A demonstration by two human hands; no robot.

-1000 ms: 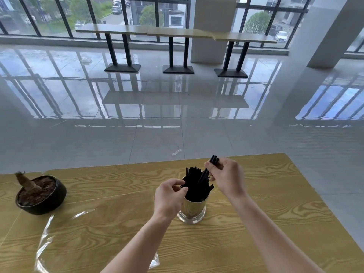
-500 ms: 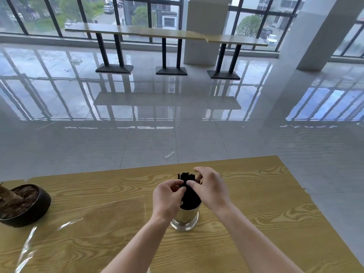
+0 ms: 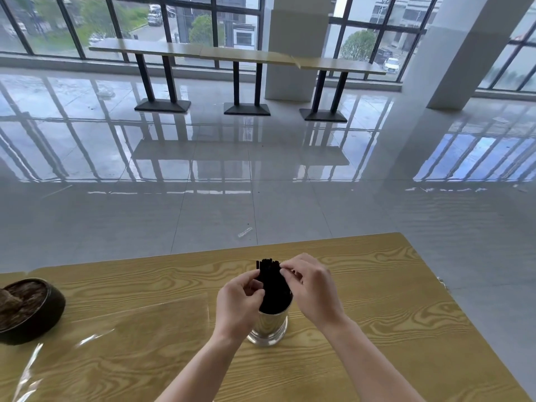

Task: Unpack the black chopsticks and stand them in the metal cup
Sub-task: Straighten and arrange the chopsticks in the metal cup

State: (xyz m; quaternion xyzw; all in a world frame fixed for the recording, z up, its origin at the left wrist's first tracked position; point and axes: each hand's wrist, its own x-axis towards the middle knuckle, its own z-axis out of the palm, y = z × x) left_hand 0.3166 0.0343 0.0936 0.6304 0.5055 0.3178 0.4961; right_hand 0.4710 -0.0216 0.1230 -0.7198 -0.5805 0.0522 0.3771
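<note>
A shiny metal cup (image 3: 268, 329) stands on the wooden table (image 3: 377, 309), near its middle. A bundle of black chopsticks (image 3: 272, 288) stands upright in it, tips showing above my fingers. My left hand (image 3: 237, 303) presses against the bundle's left side, fingers curled on it. My right hand (image 3: 311, 288) cups the bundle from the right, thumb and forefinger pinching near the top. The cup's rim is mostly hidden behind both hands.
A clear plastic wrapper (image 3: 95, 338) lies flat on the table to the left. A dark round bowl (image 3: 29, 311) with brown contents sits at the left edge. Beyond the table's far edge lie a glossy tiled floor and a long bench table (image 3: 237, 56).
My right hand, which held a few chopsticks above the cup a second ago, has lowered them into the bundle. Both hands have closed in around the chopsticks. The camera has swung rightward.
</note>
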